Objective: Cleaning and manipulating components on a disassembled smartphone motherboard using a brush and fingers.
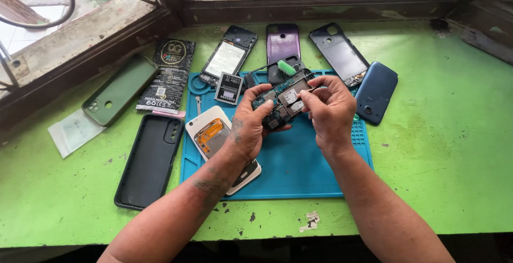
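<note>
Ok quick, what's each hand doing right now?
Left hand: closed on the opened phone, holding it above the blue mat.
Right hand: fingers pinched at the phone's board.

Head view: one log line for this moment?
left hand: holds opened phone | right hand: fingertips on its board | below: blue mat | surface: green table

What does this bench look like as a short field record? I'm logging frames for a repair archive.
Setting: green table under a window, blue work mat in the middle
Left hand: grips an opened phone with its circuit board showing
Right hand: fingers pinched at the phone's upper right edge; any tool is too small to tell
On mat: white phone with orange flex, small battery
Left of mat: black case, green case, black packet
Right: dark blue back cover
</note>
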